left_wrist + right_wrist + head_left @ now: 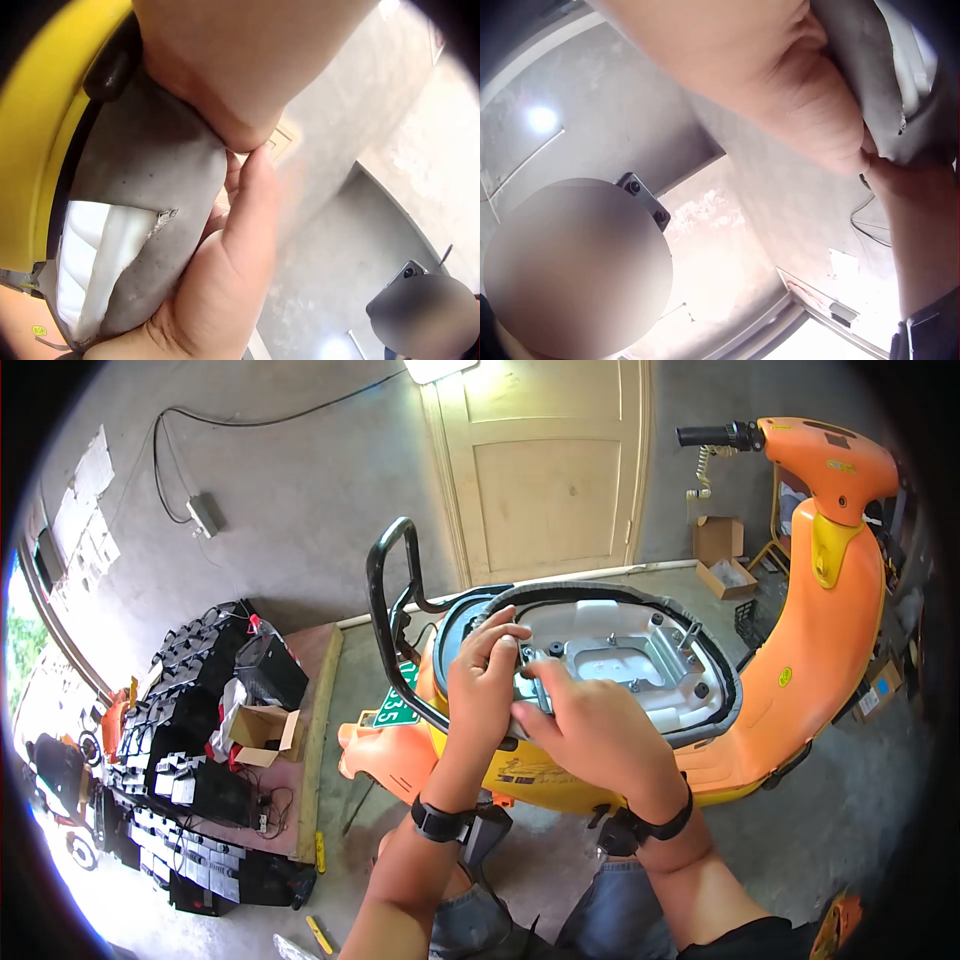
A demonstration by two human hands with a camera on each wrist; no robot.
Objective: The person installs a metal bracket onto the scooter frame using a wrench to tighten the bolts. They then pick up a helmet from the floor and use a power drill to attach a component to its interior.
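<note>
A scooter seat lies upside down on the orange-and-yellow scooter point(830, 625), its pale plastic underside point(655, 705) facing up. Grey cover point(135, 154) wraps its side, torn open over white foam point(94, 251). At the seat's left end, my left hand point(487, 672) rests by a small metal bracket point(541, 696), thumb extended and fingers bent near the rim. From the other side my right hand point(610, 730) pinches at the bracket between thumb and forefinger. The hands overlap in both wrist views, and the fingertips' contact is partly hidden.
A black grab rail point(378, 595) rises behind the seat. Left on the floor stand several black batteries point(185, 695) and an open carton point(265, 735) on a low platform. A door point(550, 490) is in the far wall. Another carton point(722, 555) sits beyond the scooter.
</note>
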